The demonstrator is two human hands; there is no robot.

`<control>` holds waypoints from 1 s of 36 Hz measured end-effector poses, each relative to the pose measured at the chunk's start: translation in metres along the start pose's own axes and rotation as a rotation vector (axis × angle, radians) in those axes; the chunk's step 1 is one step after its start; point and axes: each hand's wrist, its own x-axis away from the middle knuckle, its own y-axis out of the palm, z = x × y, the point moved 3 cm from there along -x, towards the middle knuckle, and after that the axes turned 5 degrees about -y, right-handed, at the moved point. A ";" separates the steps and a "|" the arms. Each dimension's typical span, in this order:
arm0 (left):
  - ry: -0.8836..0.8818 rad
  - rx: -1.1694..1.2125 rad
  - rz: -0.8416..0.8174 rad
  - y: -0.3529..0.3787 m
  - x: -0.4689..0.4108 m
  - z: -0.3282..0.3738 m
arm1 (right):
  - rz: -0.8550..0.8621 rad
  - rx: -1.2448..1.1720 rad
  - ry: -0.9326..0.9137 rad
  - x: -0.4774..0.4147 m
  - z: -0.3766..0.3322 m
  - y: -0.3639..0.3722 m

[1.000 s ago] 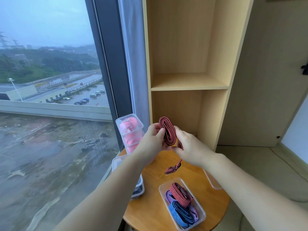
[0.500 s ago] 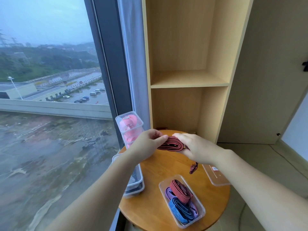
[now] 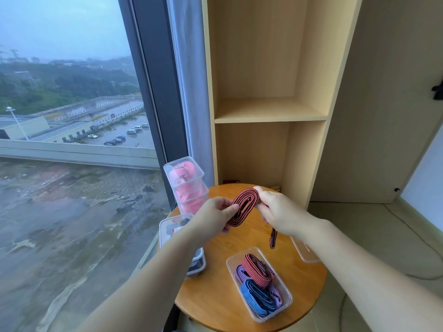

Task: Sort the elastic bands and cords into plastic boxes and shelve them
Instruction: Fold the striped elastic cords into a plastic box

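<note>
Fingers (image 3: 231, 209) of our left hand (image 3: 211, 220) and right hand (image 3: 280, 212) pinch opposite ends of the coiled red-striped band (image 3: 244, 206) above the table (image 3: 215, 295), its loose tail (image 3: 272, 238) dangling. We judge we are mid-winding: the tail needs tucking in, then the coil drops into the open box (image 3: 287, 292) nearest us. Nothing visible blocks that path. Farther off sit the lidded boxes (image 3: 167, 231), the pink-filled stack (image 3: 187, 185) and the shelf (image 3: 268, 111).

Red-striped elastic band (image 3: 244, 206) between both hands
</note>
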 end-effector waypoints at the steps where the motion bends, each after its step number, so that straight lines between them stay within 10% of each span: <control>1: -0.013 0.018 0.004 0.003 0.001 -0.001 | -0.001 -0.002 0.013 0.001 0.000 0.002; 21: -0.094 0.172 0.124 0.031 0.003 -0.026 | -0.076 -0.444 0.145 0.021 0.015 0.047; 29: -0.251 0.337 -0.061 0.070 0.015 -0.071 | -0.007 -0.202 0.218 0.055 0.031 0.076; 36: -0.215 -0.052 -0.048 0.077 0.025 -0.102 | -0.133 -0.247 0.308 0.085 0.054 0.105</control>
